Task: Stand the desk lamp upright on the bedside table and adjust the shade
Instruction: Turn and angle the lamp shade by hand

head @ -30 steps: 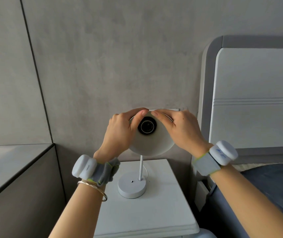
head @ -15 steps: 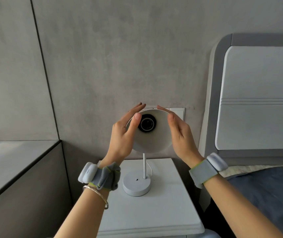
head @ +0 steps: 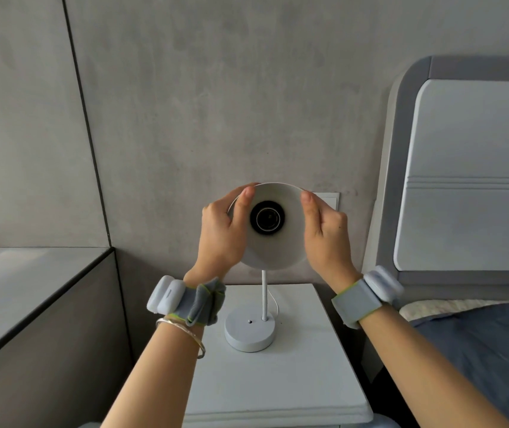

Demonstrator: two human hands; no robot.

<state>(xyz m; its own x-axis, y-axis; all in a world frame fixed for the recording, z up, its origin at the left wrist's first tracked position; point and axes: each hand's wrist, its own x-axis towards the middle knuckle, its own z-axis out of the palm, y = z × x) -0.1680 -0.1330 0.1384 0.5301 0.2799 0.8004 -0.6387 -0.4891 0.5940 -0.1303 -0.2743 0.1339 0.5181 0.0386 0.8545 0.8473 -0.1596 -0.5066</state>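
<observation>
A white desk lamp stands upright on the white bedside table (head: 293, 393), its round base (head: 248, 335) at the table's back and a thin stem (head: 264, 296) rising from it. The white shade (head: 278, 251) tilts its open side toward me, showing the black empty socket (head: 264, 217). My left hand (head: 224, 233) grips the shade's left rim, thumb on the inside. My right hand (head: 324, 233) grips the right rim the same way. Both wrists wear grey bands with white devices.
A grey wall with a white switch plate (head: 329, 199) rises right behind the lamp. The padded headboard (head: 469, 180) and bed with a dark blue cover (head: 494, 359) lie to the right. A grey ledge (head: 31, 288) runs on the left.
My hands went from resting over the shade's top to flat beside it, and now curl around its left and right rims. The camera view shifted slightly left.
</observation>
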